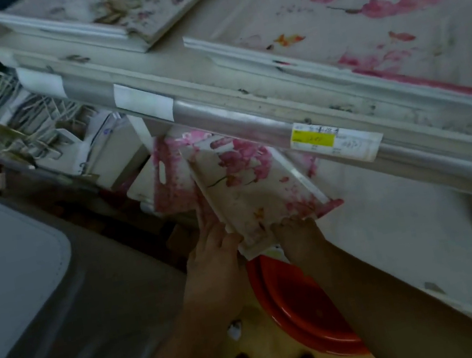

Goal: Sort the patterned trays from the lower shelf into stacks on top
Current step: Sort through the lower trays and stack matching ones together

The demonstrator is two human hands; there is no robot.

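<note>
step: pulling pink-flowered tray (248, 189) off lower shelf | grip: left hand (212, 253) and right hand (294, 231) both grasping its near edge | next: lift clear of shelf rail (219, 119), onto matching pink stack (358, 20)

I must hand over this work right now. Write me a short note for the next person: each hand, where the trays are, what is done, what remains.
Left hand: grips the near left edge of a pink-flowered tray, below the shelf edge.
Right hand: holds the same tray at its near edge; its fingers are hidden under the tray.
That tray is tilted and half out of the lower shelf, where more pink trays remain.
Done: on top lie a pink-flowered stack and a stack with a paler pattern.
Left: lift this tray up, probably onto the pink stack, then sort the rest from below.
</note>
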